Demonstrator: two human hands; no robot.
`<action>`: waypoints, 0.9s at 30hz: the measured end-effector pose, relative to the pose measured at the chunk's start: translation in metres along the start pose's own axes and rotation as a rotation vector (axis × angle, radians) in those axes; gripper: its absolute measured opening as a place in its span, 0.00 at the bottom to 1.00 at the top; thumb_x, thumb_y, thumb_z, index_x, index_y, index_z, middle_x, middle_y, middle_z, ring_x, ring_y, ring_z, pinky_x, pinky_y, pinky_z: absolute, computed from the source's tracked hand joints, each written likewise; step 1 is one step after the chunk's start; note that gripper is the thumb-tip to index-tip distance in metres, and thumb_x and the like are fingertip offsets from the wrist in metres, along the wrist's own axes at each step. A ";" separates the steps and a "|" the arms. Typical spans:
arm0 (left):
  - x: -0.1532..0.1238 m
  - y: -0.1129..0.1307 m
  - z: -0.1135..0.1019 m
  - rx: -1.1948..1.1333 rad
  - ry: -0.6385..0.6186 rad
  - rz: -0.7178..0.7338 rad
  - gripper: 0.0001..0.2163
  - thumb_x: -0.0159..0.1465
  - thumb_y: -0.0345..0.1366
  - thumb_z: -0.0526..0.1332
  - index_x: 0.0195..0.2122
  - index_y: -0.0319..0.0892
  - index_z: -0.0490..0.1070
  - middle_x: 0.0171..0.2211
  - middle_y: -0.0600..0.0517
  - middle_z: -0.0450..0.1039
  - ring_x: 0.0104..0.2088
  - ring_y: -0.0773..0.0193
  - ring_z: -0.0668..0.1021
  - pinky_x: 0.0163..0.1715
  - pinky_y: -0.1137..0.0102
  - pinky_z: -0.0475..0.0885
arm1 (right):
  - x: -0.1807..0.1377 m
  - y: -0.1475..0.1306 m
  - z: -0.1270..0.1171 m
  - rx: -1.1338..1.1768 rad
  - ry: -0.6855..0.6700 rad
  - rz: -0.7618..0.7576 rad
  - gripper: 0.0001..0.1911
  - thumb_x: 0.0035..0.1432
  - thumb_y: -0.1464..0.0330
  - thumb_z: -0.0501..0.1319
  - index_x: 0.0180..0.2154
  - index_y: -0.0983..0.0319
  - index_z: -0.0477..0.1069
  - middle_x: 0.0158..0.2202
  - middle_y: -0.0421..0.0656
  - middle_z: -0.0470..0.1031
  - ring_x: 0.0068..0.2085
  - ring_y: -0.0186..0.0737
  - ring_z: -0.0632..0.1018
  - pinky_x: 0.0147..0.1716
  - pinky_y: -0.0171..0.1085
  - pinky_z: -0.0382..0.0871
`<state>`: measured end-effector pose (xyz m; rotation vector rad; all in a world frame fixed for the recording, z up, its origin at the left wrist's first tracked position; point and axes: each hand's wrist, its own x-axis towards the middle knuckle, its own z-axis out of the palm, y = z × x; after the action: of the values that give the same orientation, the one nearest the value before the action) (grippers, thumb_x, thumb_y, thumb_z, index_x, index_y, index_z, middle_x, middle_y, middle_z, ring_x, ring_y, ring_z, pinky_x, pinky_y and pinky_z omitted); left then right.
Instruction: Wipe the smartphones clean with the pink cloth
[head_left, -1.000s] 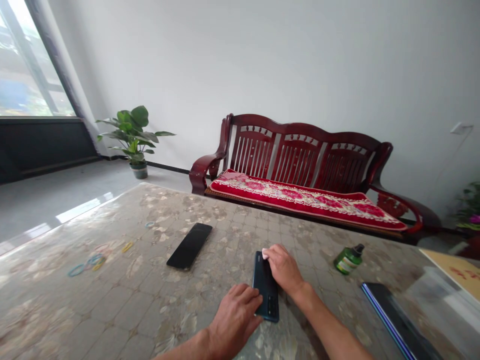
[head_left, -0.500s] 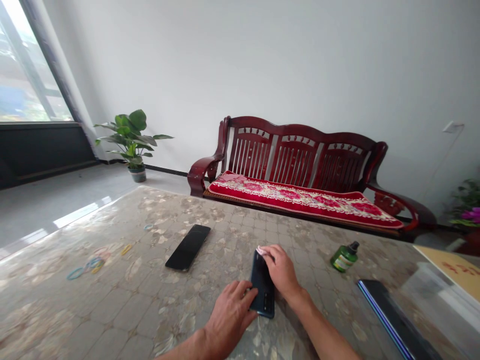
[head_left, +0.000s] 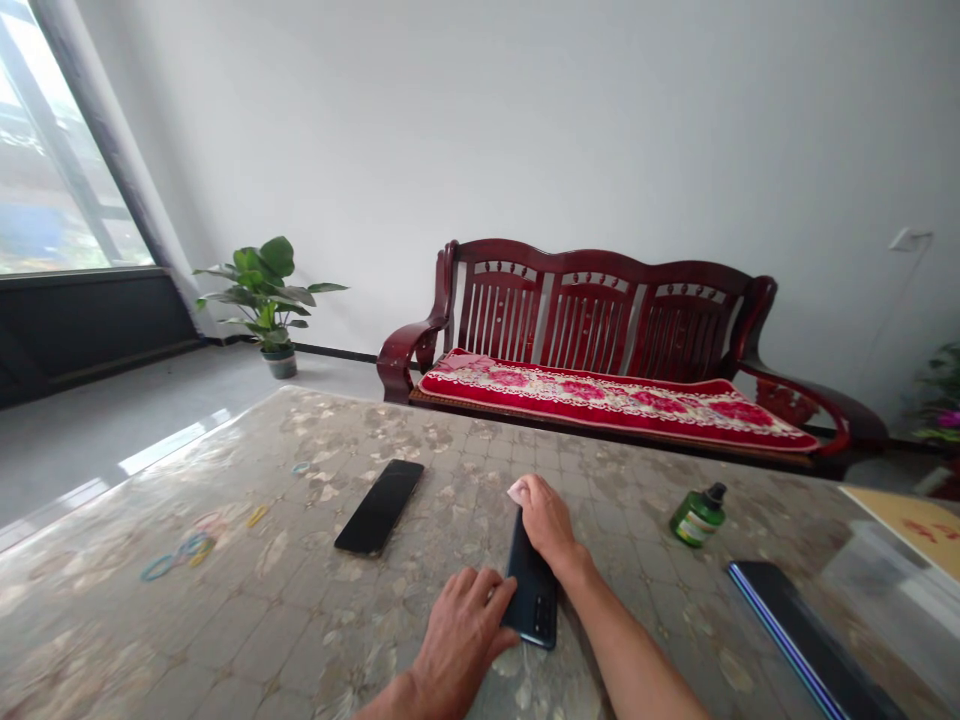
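Note:
A dark blue phone (head_left: 531, 590) lies back up on the table, its camera block at the near end. My left hand (head_left: 466, 628) grips its left edge near that end, thumb and fingers against the case. At the far end, my right hand (head_left: 547, 522) is closed around a small white tissue (head_left: 517, 491), pressed to the phone and covering its upper part. Left of them, a second phone (head_left: 380, 508) lies flat with its black face up. A green bottle (head_left: 699, 516) with a black cap stands to the right.
A patterned cover lies over the table (head_left: 247, 630). Colourful rubber bands (head_left: 176, 558) lie at left. On the right are a dark slab with blue-violet edges (head_left: 802, 630) and a clear plastic box (head_left: 877, 570). Beyond stand a red wooden bench (head_left: 600, 330) and a potted plant (head_left: 274, 300).
My right hand has slid a little further over the phone's far end with the tissue. My left hand keeps its grip. The whole view has shifted slightly.

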<state>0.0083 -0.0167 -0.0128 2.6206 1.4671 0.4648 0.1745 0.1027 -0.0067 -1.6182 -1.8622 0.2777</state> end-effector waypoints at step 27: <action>0.024 -0.007 0.009 -0.916 0.284 -0.362 0.20 0.57 0.32 0.56 0.53 0.42 0.68 0.39 0.51 0.80 0.33 0.62 0.80 0.32 0.71 0.73 | -0.001 0.018 -0.002 0.622 0.402 0.185 0.19 0.60 0.54 0.49 0.38 0.60 0.70 0.36 0.44 0.77 0.39 0.44 0.75 0.41 0.39 0.68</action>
<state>0.0171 0.0075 -0.0177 1.5908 1.2993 1.1541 0.1908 0.1054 -0.0152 -1.2871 -1.1678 0.5103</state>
